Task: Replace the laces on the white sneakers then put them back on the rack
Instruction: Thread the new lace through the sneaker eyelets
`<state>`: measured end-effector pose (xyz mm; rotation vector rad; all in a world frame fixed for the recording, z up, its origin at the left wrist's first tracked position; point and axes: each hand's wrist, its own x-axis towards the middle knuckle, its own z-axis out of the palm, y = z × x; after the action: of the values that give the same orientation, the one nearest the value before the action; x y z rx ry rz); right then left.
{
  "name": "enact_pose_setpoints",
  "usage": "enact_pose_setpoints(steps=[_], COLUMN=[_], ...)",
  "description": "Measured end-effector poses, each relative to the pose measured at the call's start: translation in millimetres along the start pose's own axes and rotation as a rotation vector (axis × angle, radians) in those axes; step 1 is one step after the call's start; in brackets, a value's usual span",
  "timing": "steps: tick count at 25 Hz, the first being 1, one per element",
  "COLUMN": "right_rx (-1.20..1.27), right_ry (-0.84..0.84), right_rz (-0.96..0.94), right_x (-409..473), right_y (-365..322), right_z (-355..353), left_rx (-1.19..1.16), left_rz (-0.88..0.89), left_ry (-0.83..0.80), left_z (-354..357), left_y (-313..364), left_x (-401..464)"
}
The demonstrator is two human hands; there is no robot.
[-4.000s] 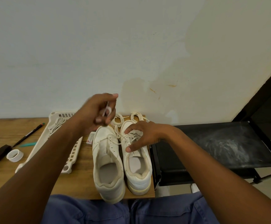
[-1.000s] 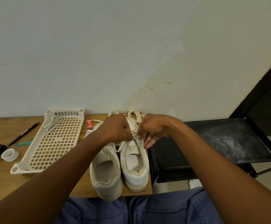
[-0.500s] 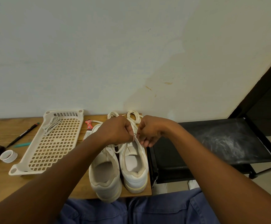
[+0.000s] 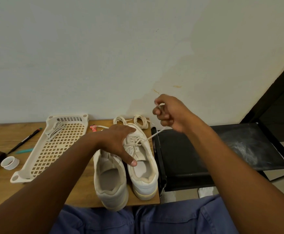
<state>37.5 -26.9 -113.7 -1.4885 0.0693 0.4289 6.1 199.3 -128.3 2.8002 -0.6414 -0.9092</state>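
Standing side by side at the wooden table's [image 4: 80, 188] right end, 2 white sneakers, the left sneaker [image 4: 110, 181] and the right sneaker [image 4: 143, 168], are pointed toes to the wall, heels to the viewer. The right sneaker's tongue is pressed by the spread left hand [image 4: 119, 142]. A lace end [image 4: 154, 134] is pinched and drawn taut up-right by the curled right hand [image 4: 170, 114]. No writing is legible. Coiled laces [image 4: 140, 121], a perforated tray [image 4: 53, 146], a pen [image 4: 25, 141], a tape roll [image 4: 9, 163] and a black rack [image 4: 205, 159] are nearby.
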Motion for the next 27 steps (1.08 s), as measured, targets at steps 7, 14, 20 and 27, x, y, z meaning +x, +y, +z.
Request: enact_pose_setpoints(steps=[7,14,20,27], right_rx=[-0.980,0.080,-0.495,-1.191], right_ry=[-0.281,0.034,0.155,0.187], right_rz=[-0.035,-0.281,-0.306,-0.119], right_x=[-3.6,-11.4,-5.5,7.2], right_y=[22.5,-0.1,1.7,31.7], right_z=[13.7,9.5,13.3,12.0], left_rx=[-0.007,-0.060,-0.082,-0.188], left_rz=[-0.004,-0.022,-0.005,-0.022], left_ry=[0.011,-0.002,-0.015,0.454], left_z=[-0.1,-2.1,-3.0,-6.6], left_y=[1.2,6.5,3.5,5.2], left_x=[1.1,-2.3,-3.5,1.6])
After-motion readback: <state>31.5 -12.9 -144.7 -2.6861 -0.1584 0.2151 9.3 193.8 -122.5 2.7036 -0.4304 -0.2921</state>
